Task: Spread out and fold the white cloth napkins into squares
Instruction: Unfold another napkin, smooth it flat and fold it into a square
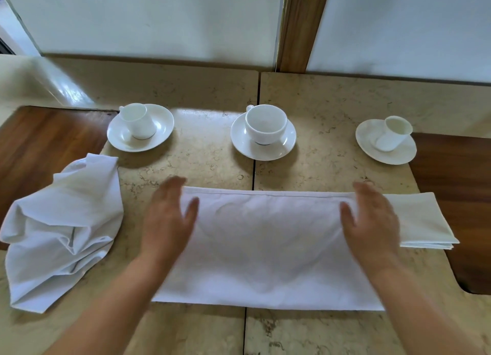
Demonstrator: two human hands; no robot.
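Note:
A white napkin [265,245] lies flat on the stone table [202,168] as a wide rectangle, its hemmed edge at the far side. My left hand [170,219] rests over its left end, fingers spread, blurred by motion. Over its right end is my right hand [372,221], fingers also apart. Neither hand pinches the cloth. A crumpled heap of white napkins [61,229] sits at the left. A folded napkin stack [422,221] lies at the right, partly behind my right hand.
Three white cups on saucers stand in a row at the back: left [139,127], middle [263,131], right [386,140]. Dark wooden surfaces [451,195] flank the table on both sides. A white wall with a wooden post [300,27] rises behind.

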